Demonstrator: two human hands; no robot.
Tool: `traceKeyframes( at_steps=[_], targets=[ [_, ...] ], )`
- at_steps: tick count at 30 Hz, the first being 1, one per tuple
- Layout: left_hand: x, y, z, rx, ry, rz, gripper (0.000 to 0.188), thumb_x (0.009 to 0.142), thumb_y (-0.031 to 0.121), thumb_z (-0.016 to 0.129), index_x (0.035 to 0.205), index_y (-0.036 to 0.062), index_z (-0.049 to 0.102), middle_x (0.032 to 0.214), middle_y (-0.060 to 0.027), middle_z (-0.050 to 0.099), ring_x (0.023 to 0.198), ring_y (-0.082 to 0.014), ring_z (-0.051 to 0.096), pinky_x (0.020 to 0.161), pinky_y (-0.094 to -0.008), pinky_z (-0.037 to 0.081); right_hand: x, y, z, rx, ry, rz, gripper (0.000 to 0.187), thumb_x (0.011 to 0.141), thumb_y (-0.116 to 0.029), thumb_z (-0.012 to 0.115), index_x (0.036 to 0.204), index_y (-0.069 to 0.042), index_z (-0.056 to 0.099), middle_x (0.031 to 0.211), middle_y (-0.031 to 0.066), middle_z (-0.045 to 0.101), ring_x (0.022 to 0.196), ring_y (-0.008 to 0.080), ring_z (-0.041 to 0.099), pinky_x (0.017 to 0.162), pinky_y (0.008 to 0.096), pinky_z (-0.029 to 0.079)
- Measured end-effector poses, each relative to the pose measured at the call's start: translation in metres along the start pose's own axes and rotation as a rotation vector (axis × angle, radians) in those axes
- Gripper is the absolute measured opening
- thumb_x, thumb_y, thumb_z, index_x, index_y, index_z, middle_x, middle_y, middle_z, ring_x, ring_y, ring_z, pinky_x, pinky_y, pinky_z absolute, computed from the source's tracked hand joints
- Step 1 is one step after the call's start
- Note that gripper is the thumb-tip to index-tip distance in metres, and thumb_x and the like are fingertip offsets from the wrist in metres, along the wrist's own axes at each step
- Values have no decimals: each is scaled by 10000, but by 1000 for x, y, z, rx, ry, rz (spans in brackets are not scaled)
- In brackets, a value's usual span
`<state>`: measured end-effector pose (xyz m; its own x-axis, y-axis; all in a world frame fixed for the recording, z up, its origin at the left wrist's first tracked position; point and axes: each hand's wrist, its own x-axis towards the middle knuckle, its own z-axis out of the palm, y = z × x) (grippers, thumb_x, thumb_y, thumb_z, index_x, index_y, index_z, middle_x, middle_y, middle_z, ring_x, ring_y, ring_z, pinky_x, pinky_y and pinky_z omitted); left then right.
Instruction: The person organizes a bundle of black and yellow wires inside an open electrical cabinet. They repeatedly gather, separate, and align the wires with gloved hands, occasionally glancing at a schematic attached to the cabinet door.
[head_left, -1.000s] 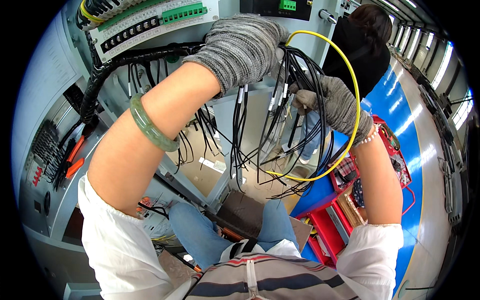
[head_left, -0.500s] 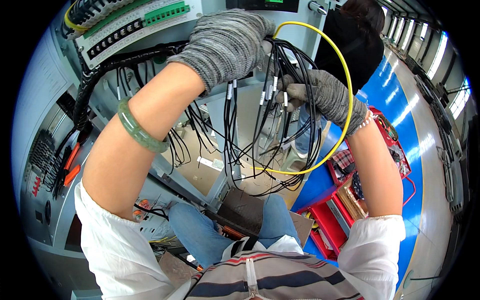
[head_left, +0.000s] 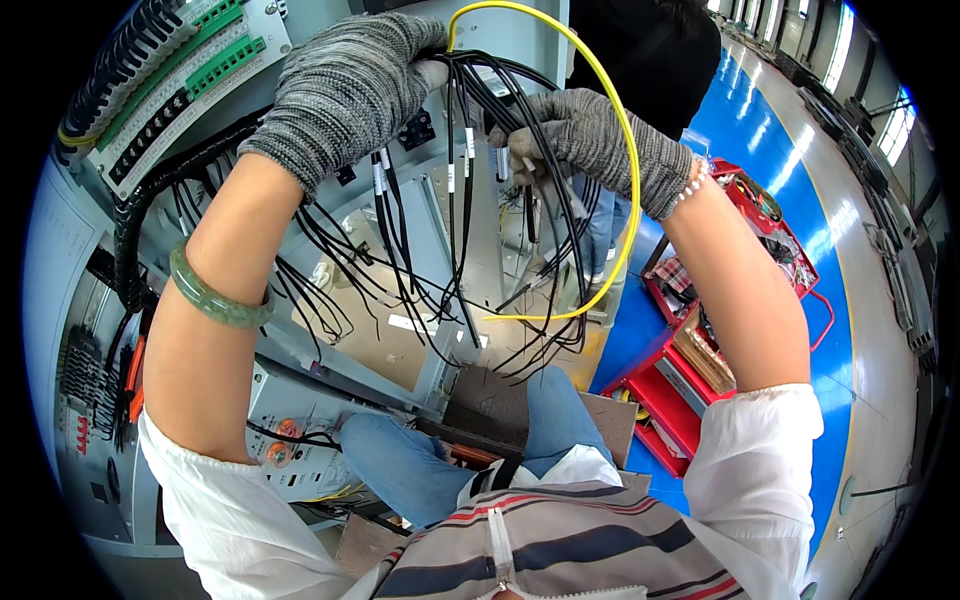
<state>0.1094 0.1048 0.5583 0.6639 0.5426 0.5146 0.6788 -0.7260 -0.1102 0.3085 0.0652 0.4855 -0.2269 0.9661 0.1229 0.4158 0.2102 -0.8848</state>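
My left hand (head_left: pixel 355 95), in a grey knitted glove, is closed around the top of a bundle of thin black wires (head_left: pixel 456 215). The wires hang down in loose strands, several with white sleeve labels (head_left: pixel 470 143) near the top. From the same grip a yellow wire (head_left: pixel 634 175) arcs over to the right and curls back below. My right hand (head_left: pixel 605 145), gloved alike, is closed on some black wires at the right of the bundle, its fingertips beside a white label. The fingers are partly hidden behind the strands.
A terminal board (head_left: pixel 190 105) with green and black blocks sits in the cabinet at upper left, above a black wrapped cable harness (head_left: pixel 150 195). A red toolbox (head_left: pixel 665 400) stands on the blue floor (head_left: pixel 745 200) at right. A person in black (head_left: pixel 645 60) is beyond my right hand.
Both hands and the wires appear farther left and higher, though the cabinet has shifted left in the picture too. My right hand has moved among the strands, and the labelled wires hang more spread out.
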Motion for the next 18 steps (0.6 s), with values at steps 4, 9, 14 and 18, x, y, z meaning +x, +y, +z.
traceKeyframes(
  at_steps=[4, 9, 14, 18],
  targets=[
    [0, -16, 15, 108, 111, 62, 288, 845, 291, 581, 1081, 135, 637, 902, -119, 659, 881, -266, 630, 801, -397, 492, 3, 4, -3, -321, 100, -142, 219, 859, -164, 585, 1007, -4, 600, 715, 33, 581, 629, 91, 583, 580, 226, 504],
    [0, -10, 10, 119, 71, 34, 332, 853, 344, 575, 1123, 158, 618, 944, -94, 660, 891, -253, 635, 815, -378, 494, -3, -2, 10, -579, 401, -308, 264, 853, -204, 625, 1021, -4, 592, 715, 52, 568, 645, 122, 568, 624, 267, 490],
    [0, -10, 13, 130, 79, 20, 321, 859, 336, 568, 1119, 155, 619, 931, -97, 658, 886, -255, 634, 813, -381, 493, -2, -13, 23, -624, 546, -398, 311, 830, -212, 645, 1046, 0, 576, 764, 131, 620, 719, 199, 624, 687, 308, 506],
    [0, -14, 16, 117, 96, 28, 306, 864, 327, 560, 1109, 155, 621, 906, -99, 661, 871, -260, 635, 801, -386, 495, 2, -13, 32, -661, 649, -458, 322, 822, -184, 638, 1066, 8, 553, 834, 170, 645, 783, 241, 661, 716, 337, 523]
  ],
)
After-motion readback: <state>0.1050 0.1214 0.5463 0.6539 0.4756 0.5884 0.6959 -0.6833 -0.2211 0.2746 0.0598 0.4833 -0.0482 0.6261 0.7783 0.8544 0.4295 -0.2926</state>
